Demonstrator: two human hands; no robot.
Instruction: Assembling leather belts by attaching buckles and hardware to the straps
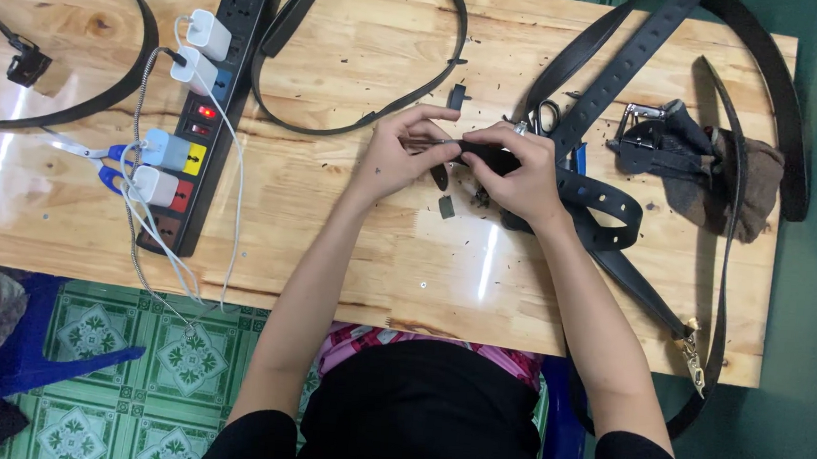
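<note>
My left hand point(404, 154) pinches a thin metal tool point(430, 142) and points it at the end of a black belt point(489, 155). My right hand point(524, 168) grips that belt end over the wooden table point(351, 245). The belt runs right and loops point(608, 209) beside my right wrist. Small black leather scraps point(447, 206) lie just below my hands, and dark crumbs are scattered around them.
A black power strip point(209, 113) with several white chargers and cables lies at the left. Blue-handled scissors point(101, 159) rest beside it. More black belts point(359, 118) curve across the back. A metal punch tool point(646, 131) and brown cloth point(742, 179) sit at the right.
</note>
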